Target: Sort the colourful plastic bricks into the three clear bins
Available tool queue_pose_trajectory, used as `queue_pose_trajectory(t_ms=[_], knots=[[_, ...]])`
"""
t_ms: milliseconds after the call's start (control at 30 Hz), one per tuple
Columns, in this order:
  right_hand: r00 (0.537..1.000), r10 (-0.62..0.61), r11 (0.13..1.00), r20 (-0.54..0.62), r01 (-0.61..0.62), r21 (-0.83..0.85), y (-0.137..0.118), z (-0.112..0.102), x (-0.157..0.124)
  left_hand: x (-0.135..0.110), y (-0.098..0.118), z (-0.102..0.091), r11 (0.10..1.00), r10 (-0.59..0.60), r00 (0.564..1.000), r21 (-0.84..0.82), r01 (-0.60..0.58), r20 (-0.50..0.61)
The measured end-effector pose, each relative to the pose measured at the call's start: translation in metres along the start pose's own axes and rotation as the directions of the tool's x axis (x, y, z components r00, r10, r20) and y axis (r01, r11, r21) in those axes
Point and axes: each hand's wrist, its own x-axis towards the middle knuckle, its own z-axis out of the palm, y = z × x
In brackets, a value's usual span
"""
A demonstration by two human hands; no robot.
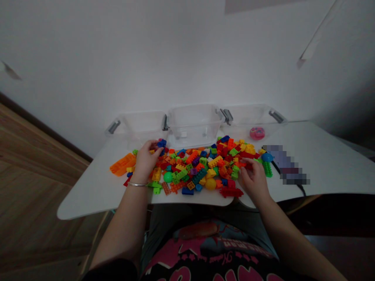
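A heap of coloured plastic building bricks (199, 166) covers the middle of a white table (322, 164). My left hand (146, 160), with a thin bracelet on its wrist, is at the heap's left edge, its fingers pinched on a blue brick (161, 144). Over on the heap's right side, my right hand (254, 177) has its fingers curled on red bricks (247, 164); what it grips is hard to make out. A yellow ball (210, 184) and a green ball (168, 177) lie among the near bricks.
Three clear plastic bins stand along the wall: left (137, 127), middle (195, 123), right (252, 119). A pink round toy (257, 133) lies in the right bin. An orange tray-like piece (122, 164) lies left of the heap. A blurred object with a dark cable (288, 166) lies to the right.
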Motion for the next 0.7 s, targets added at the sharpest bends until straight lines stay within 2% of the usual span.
queue_pose_trajectory(t_ms=[67,167,333,467,567,667,700], knots=[[1.000,0.007,1.000,0.003,-0.007,-0.002,0.000,0.000,0.000,0.001,0.006,-0.002,0.987,-0.062,0.998,-0.149,0.057,-0.029],[1.000,0.012,1.000,0.006,-0.012,-0.006,-0.001,0.000,0.000,0.001,0.018,-0.004,0.945,-0.103,0.990,-0.320,0.068,-0.095],[1.000,0.027,1.000,0.009,-0.027,-0.002,-0.001,0.000,0.000,0.006,0.030,-0.002,0.864,-0.132,0.974,-0.502,0.022,-0.184],[1.000,0.024,1.000,0.009,-0.024,0.003,-0.002,0.000,0.000,0.023,0.032,-0.002,0.789,-0.127,0.954,-0.611,-0.069,-0.272],[1.000,0.022,1.000,0.016,-0.022,0.001,-0.002,0.000,0.000,0.043,0.029,-0.008,0.798,-0.105,0.922,-0.584,-0.145,-0.372],[1.000,0.026,1.000,0.016,-0.026,0.002,-0.002,0.000,0.000,0.064,0.022,-0.014,0.897,-0.046,0.862,-0.401,-0.187,-0.505],[1.000,0.024,1.000,0.014,-0.024,0.002,-0.002,0.000,0.000,0.070,0.019,-0.015,0.931,-0.017,0.859,-0.321,-0.173,-0.512]])
